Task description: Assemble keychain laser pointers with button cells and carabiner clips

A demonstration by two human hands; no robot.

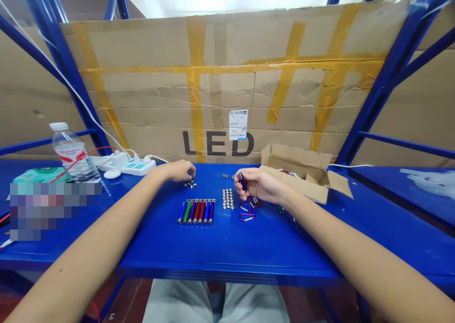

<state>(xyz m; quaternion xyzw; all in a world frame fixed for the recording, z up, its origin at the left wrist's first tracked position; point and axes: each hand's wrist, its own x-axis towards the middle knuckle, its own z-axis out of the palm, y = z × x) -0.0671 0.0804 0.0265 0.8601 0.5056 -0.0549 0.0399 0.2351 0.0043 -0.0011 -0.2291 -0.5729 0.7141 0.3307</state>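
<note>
The forearms [110, 233] are bare, the trousers [177, 304] pale grey.

I have a blue desk [227, 249] carrying a row of coloured tubes [196, 212]. Just behind the tubes I see small metal parts [192, 185]; just right of them, gridded caps [228, 199], then clips [248, 215]. Behind and well right sits an open box [313, 191]; well left, a power strip [138, 168] and bottle [75, 154].

On my table [220, 244] | lower centre: tubes [196, 212] | right of them: caps [227, 199] | mid-right: carton [315, 190] | mid-left: bottle [76, 155] | behind table: cardboard [159, 95]
</note>
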